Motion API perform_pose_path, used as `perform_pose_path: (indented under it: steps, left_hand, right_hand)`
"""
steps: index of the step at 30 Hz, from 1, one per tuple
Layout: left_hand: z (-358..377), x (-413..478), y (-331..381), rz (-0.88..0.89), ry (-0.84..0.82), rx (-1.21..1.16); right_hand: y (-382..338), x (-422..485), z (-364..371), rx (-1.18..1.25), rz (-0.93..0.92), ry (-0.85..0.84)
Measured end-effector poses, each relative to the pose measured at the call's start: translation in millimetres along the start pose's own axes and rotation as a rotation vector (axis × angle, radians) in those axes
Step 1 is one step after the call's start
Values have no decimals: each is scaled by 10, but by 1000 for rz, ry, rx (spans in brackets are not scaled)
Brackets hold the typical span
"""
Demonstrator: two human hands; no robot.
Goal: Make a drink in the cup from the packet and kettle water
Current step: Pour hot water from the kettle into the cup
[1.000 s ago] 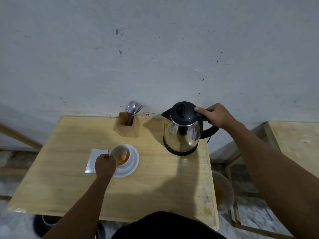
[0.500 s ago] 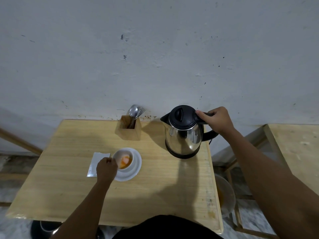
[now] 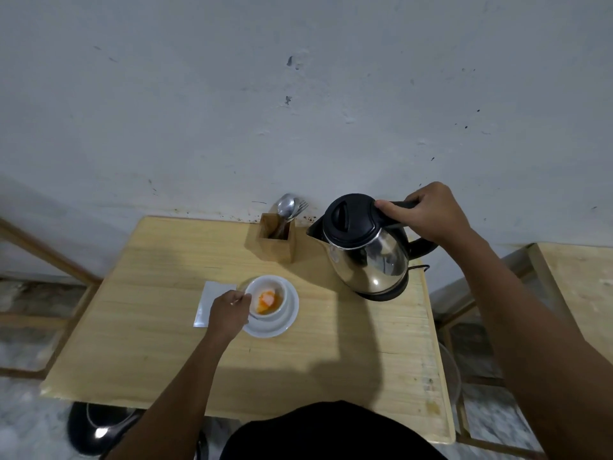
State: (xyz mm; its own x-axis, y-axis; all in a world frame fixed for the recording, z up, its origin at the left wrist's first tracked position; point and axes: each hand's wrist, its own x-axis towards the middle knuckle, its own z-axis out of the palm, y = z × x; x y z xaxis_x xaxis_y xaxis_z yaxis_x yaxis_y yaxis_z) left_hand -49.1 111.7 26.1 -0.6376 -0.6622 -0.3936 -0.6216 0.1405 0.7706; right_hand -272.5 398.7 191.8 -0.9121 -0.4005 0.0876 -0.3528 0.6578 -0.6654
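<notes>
A white cup [image 3: 267, 297] with orange powder inside stands on a white saucer [image 3: 288, 318] on the wooden table [image 3: 159, 340]. My left hand [image 3: 229, 312] pinches the cup's handle at its left side. A silvery packet [image 3: 209, 300] lies flat just left of the cup, partly under my hand. The steel kettle [image 3: 368, 257] with a black lid is at the back right, tilted with its spout toward the left. My right hand [image 3: 428, 210] grips its black handle from above.
A wooden holder [image 3: 277, 242] with a spoon and fork stands against the wall left of the kettle. A second wooden table [image 3: 577, 287] is at the right. A bowl [image 3: 452, 376] sits low by the table's right edge, a dark round object [image 3: 96, 429] on the floor.
The kettle has tilted, its spout side leaning left, with my right hand still on the handle. My left hand stays at the cup.
</notes>
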Motion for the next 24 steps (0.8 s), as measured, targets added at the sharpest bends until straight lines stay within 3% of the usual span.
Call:
perform_pose_path:
  steps: [11,24]
  left_hand:
    - [-223,56,-70,38,-198,-66]
    - [-254,139,-146,124,-268,-94]
  right_hand:
    - [-658,-195,302,-290,59,-141]
    - [-1036,-350,539,-555,91,-238]
